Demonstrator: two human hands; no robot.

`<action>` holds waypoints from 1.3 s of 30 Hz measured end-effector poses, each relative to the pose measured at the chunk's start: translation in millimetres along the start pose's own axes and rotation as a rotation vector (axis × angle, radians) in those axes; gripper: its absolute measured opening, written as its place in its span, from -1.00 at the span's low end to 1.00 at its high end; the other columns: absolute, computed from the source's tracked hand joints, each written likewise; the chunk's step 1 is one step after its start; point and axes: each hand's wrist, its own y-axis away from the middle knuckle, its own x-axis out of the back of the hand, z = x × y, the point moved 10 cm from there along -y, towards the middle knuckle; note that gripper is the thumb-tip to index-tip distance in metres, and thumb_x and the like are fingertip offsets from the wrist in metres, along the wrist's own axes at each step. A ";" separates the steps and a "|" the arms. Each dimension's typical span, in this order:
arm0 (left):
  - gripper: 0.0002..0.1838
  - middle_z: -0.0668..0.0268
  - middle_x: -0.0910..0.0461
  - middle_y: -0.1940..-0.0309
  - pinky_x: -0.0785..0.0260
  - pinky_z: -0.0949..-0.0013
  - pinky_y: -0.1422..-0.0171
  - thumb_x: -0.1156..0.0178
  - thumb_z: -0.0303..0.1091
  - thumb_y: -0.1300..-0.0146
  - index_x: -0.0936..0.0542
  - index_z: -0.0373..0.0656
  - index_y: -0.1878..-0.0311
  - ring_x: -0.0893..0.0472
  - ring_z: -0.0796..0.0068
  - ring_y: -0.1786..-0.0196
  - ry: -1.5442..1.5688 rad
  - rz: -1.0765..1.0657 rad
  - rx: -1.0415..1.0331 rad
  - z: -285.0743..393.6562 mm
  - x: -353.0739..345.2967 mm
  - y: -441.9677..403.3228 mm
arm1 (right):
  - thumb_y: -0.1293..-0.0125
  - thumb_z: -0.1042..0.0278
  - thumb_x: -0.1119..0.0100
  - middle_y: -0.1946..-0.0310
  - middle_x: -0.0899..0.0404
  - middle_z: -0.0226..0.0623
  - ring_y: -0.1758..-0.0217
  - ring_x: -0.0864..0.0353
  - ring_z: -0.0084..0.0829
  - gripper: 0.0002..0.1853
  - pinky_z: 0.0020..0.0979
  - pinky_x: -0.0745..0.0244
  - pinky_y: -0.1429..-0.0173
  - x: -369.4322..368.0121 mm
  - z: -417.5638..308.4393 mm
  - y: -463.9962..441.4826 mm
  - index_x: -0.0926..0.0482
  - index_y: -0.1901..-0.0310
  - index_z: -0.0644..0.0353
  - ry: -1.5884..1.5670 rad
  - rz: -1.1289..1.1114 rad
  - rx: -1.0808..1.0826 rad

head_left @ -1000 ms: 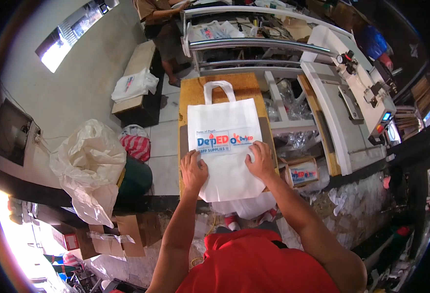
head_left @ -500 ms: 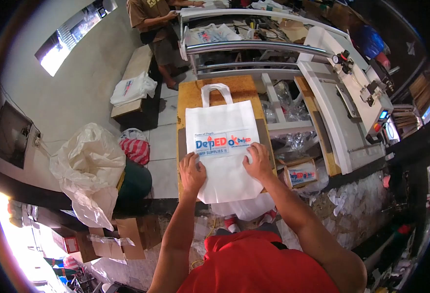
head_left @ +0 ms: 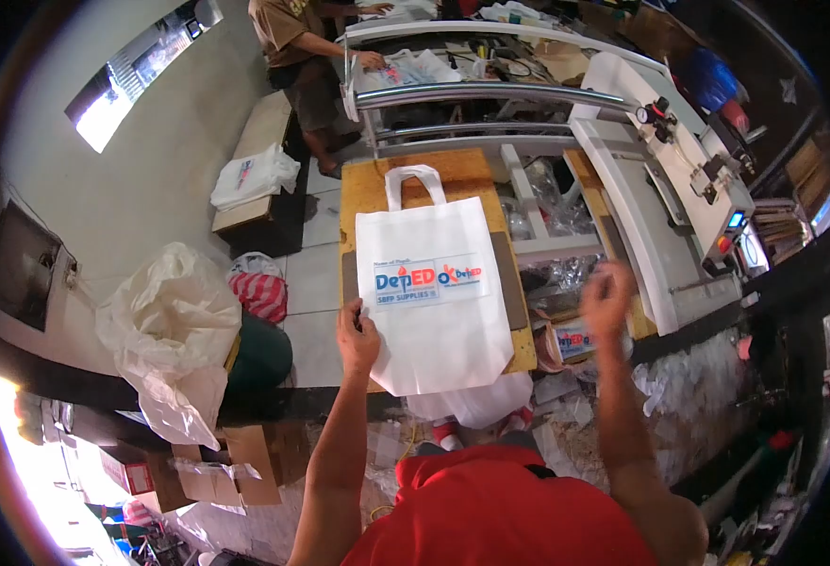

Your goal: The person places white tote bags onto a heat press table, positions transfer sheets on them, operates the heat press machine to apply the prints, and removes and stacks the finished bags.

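A white tote bag (head_left: 434,330) with a blue and red "DepED" print lies flat on a wooden board (head_left: 467,170), its handles toward the far end. At the bag's left edge is my left hand (head_left: 357,338), fingers apart and bent, with nothing held in it. My right hand (head_left: 607,300) is off the bag to the right, in the air above the board's side and near a small box (head_left: 573,340) holding printed transfers. Motion smears its fingers, so their pose is unclear.
A heat press (head_left: 688,179) with chrome rails (head_left: 500,94) stands at right and behind. At the far left, another person (head_left: 307,57) works at a cluttered table. Folded white bags (head_left: 257,174) lie on a bench. An open white sack (head_left: 174,311) and cardboard boxes (head_left: 245,462) are at left.
My right hand has left the bag and moved right, toward the small box. My left hand has shifted slightly left to the bag's edge. The other person's hand has reached toward the bags on their table.
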 end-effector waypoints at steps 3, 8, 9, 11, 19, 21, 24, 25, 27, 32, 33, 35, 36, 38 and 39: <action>-0.66 0.00 -0.67 0.07 -0.54 0.17 -0.15 -0.05 -0.60 -0.30 -0.57 -0.34 -0.13 -0.71 0.12 0.02 0.030 0.031 0.067 -7.6 1.0 0.4 | -0.27 0.44 -0.24 -0.07 -0.55 0.03 -0.19 -0.54 0.07 -0.62 0.00 -0.38 -0.36 129.2 97.4 -41.6 -0.49 -0.11 0.32 0.708 0.205 0.047; -0.66 -0.01 -0.66 0.06 -0.53 0.17 -0.16 -0.06 -0.59 -0.29 -0.57 -0.33 -0.12 -0.70 0.09 0.00 0.024 0.022 0.043 4.4 2.5 0.3 | -0.28 0.31 -0.23 -0.14 -0.52 0.15 -0.27 -0.51 0.13 -0.48 0.06 -0.39 -0.38 171.5 217.4 -71.1 -0.44 -0.23 0.39 0.800 -0.090 -0.140; -0.66 -0.01 -0.66 0.06 -0.53 0.17 -0.16 -0.06 -0.59 -0.29 -0.57 -0.33 -0.12 -0.70 0.09 0.00 0.024 0.027 0.046 6.7 4.4 0.5 | -0.28 0.31 -0.23 -0.14 -0.52 0.15 -0.27 -0.51 0.13 -0.48 0.06 -0.39 -0.38 172.3 221.6 -74.9 -0.44 -0.23 0.39 0.798 -0.090 -0.135; -0.67 -0.01 -0.66 0.06 -0.53 0.17 -0.16 -0.07 -0.60 -0.28 -0.57 -0.33 -0.11 -0.70 0.08 0.01 0.004 -0.006 0.110 4.1 4.1 -1.5 | -0.26 0.31 -0.25 -0.14 -0.53 0.17 -0.24 -0.53 0.14 -0.49 0.06 -0.42 -0.36 170.6 242.8 -78.1 -0.48 -0.20 0.39 0.953 -0.183 -0.250; -0.68 0.00 -0.65 0.09 -0.55 0.18 -0.13 -0.08 -0.61 -0.25 -0.57 -0.34 -0.08 -0.70 0.09 0.04 0.035 0.043 0.049 4.3 3.8 4.8 | -0.25 0.29 -0.27 0.04 -0.64 0.10 -0.12 -0.61 0.11 -0.65 0.03 -0.47 -0.28 164.0 202.3 -82.4 -0.59 -0.01 0.31 0.941 -0.284 -0.334; -0.68 -0.01 -0.65 0.09 -0.55 0.19 -0.13 -0.09 -0.62 -0.25 -0.57 -0.35 -0.07 -0.70 0.10 0.05 0.051 0.044 0.039 12.3 7.3 5.7 | -0.25 0.27 -0.28 0.07 -0.65 0.07 -0.11 -0.62 0.10 -0.67 0.03 -0.49 -0.25 160.9 170.1 -75.9 -0.60 0.03 0.28 0.896 -0.269 -0.325; -0.69 -0.03 -0.65 0.10 -0.55 0.17 -0.11 -0.10 -0.62 -0.25 -0.57 -0.35 -0.06 -0.70 0.10 0.06 0.015 0.031 0.048 17.5 8.4 6.6 | -0.26 0.18 -0.33 0.14 -0.67 -0.05 -0.09 -0.60 0.04 -0.70 0.08 -0.44 -0.20 146.6 141.0 -67.1 -0.62 0.08 0.16 0.843 -0.292 -0.256; -0.70 -0.03 -0.65 0.11 -0.55 0.17 -0.09 -0.10 -0.62 -0.24 -0.57 -0.35 -0.05 -0.70 0.10 0.07 0.013 0.049 0.042 11.6 4.2 3.2 | -0.26 0.18 -0.33 0.14 -0.67 -0.05 -0.09 -0.60 0.04 -0.70 0.08 -0.44 -0.20 133.8 143.0 -61.6 -0.62 0.08 0.16 0.840 -0.301 -0.256; -0.70 -0.03 -0.65 0.12 -0.55 0.16 -0.08 -0.10 -0.62 -0.24 -0.57 -0.35 -0.05 -0.70 0.09 0.08 0.009 0.069 0.037 6.1 2.6 0.8 | -0.23 0.10 -0.39 0.16 -0.66 -0.10 -0.10 -0.56 0.04 -0.70 0.19 -0.33 -0.21 107.8 94.8 -54.1 -0.62 0.13 0.09 0.793 -0.283 -0.151; -0.66 -0.03 -0.65 0.08 -0.55 0.15 -0.13 -0.10 -0.58 -0.23 -0.59 -0.36 -0.08 -0.68 0.00 0.01 -0.014 0.044 0.073 7.8 4.4 0.3 | -0.23 0.04 -0.42 0.24 -0.64 -0.18 -0.01 -0.55 -0.03 -0.71 0.09 -0.31 -0.16 72.0 -13.7 -41.8 -0.62 0.29 0.06 0.682 -0.281 0.160; -0.66 -0.03 -0.65 0.08 -0.55 0.15 -0.13 -0.10 -0.58 -0.23 -0.59 -0.36 -0.08 -0.68 0.00 0.01 -0.016 0.048 0.076 6.7 5.7 -0.1 | -0.23 0.05 -0.44 0.29 -0.63 -0.21 0.05 -0.56 -0.06 -0.71 0.04 -0.33 -0.11 58.4 -14.7 -34.9 -0.61 0.31 0.07 0.480 -0.346 0.140; -0.70 0.01 -0.67 0.10 -0.54 0.21 -0.12 -0.12 -0.55 -0.27 -0.59 -0.36 -0.07 -0.70 0.12 0.04 0.060 0.052 0.152 -3.8 7.3 -1.8 | -0.23 0.06 -0.45 0.33 -0.63 -0.24 0.11 -0.57 -0.09 -0.70 0.00 -0.34 -0.07 38.3 -29.6 -29.0 -0.60 0.34 0.09 0.274 -0.410 0.124; -0.70 0.01 -0.67 0.10 -0.54 0.21 -0.12 -0.12 -0.55 -0.27 -0.59 -0.36 -0.07 -0.70 0.12 0.04 0.056 0.056 0.158 -11.0 6.8 -3.6 | -0.23 0.06 -0.46 0.37 -0.62 -0.26 0.17 -0.58 -0.10 -0.69 -0.04 -0.34 -0.02 24.8 -49.9 -26.7 -0.60 0.34 0.12 0.222 -0.446 0.196; -0.74 0.10 -0.69 0.08 -0.54 0.28 -0.10 -0.07 -0.56 -0.33 -0.60 -0.37 -0.04 -0.69 0.29 0.07 0.261 0.068 0.228 -29.4 9.9 -4.5 | -0.23 0.07 -0.46 0.41 -0.61 -0.28 0.23 -0.59 -0.12 -0.68 -0.07 -0.35 0.03 7.7 -81.1 -16.7 -0.60 0.34 0.14 0.166 -0.484 0.270; -0.74 0.10 -0.69 0.08 -0.54 0.28 -0.10 -0.07 -0.56 -0.33 -0.60 -0.37 -0.04 -0.69 0.29 0.07 0.260 0.074 0.231 -31.3 15.5 -4.5 | -0.24 0.08 -0.46 0.42 -0.62 -0.28 0.24 -0.59 -0.12 -0.69 -0.08 -0.35 0.06 0.8 -94.7 -12.1 -0.61 0.33 0.15 0.112 -0.497 0.297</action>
